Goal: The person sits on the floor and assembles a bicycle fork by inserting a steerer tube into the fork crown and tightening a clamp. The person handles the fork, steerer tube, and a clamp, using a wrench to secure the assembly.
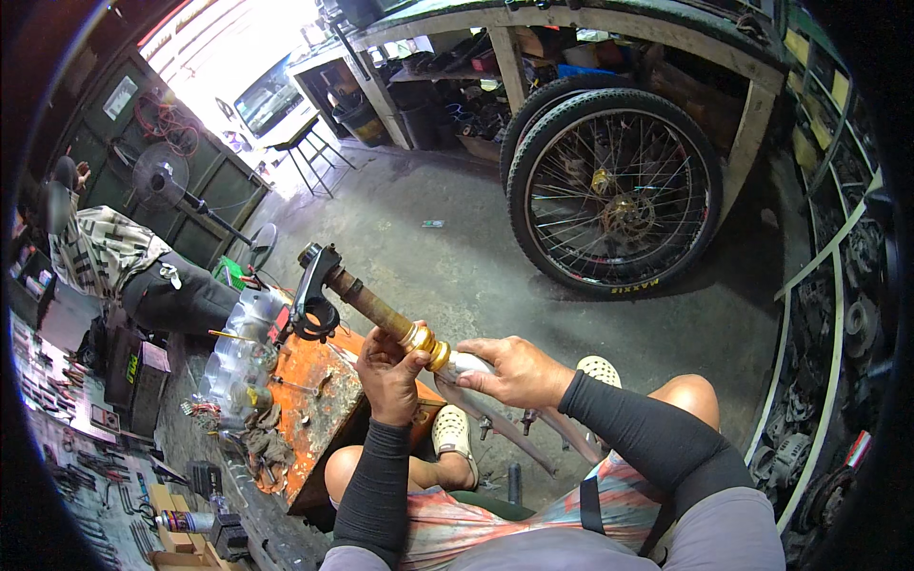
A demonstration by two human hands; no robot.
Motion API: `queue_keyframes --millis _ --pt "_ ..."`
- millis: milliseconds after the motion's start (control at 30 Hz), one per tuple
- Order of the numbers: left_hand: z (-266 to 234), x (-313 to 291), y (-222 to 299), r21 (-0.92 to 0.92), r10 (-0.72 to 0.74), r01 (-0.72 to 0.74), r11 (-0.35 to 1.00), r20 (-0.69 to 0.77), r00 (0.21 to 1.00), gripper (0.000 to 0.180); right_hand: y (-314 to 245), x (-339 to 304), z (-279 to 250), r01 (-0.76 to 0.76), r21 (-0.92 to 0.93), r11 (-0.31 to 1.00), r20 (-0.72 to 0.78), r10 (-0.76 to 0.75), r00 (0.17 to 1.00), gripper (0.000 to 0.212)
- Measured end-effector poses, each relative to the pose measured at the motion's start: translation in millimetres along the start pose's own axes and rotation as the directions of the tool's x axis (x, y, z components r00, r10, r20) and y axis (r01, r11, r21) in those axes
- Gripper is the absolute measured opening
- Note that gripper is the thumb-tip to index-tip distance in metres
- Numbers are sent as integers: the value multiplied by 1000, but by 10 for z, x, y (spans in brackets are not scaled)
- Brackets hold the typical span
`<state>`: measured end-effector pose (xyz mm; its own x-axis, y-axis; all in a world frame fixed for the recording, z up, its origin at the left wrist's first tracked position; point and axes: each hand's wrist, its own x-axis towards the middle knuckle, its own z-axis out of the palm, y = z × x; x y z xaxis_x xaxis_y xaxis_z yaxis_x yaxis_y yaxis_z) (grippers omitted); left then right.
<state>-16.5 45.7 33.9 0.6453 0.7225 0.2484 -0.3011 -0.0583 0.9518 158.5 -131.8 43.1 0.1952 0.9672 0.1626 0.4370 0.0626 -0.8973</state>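
A bicycle fork (509, 436) lies slantwise before me, its grey legs with small brake posts running down between my knees. My left hand (390, 381) closes its fingers and thumb round the gold headset rings (430, 346) at the base of the steerer tube (367, 300). That tube looks brownish and stained. At its upper end sits a black handlebar stem (314, 293) with an open round clamp. My right hand (519, 371) grips the silver crown (466, 364) just below the rings; part of the crown is hidden under the fingers.
A worn orange box (319, 404) stands left of my legs, with rags and plastic containers beside it. Two bicycle wheels (614, 195) lean against a workbench (571, 17). A fan (162, 176) and another person (124, 252) are at left. Metal shelves (809, 381) line the right side.
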Motion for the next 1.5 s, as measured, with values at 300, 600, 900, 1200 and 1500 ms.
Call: queue_keyframes --millis 300,600,900,1200,1500 --pt "110 21 66 -67 10 -2 998 120 993 90 71 -43 148 127 -72 989 -88 -133 987 77" --pt "8 -20 86 55 -134 135 989 -18 991 68 -70 -106 240 7 -298 954 -139 -51 989 79" --pt "-12 -7 276 -53 4 5 999 169 986 72 159 97 -58 143 -43 989 14 -142 990 71" --pt "-3 1 313 25 34 -37 999 125 992 72 62 -59 -19 94 -135 986 -3 -95 995 69" --pt "206 23 248 83 87 -84 993 -34 996 59 130 -248 230 195 -518 833 -265 -374 889 57"
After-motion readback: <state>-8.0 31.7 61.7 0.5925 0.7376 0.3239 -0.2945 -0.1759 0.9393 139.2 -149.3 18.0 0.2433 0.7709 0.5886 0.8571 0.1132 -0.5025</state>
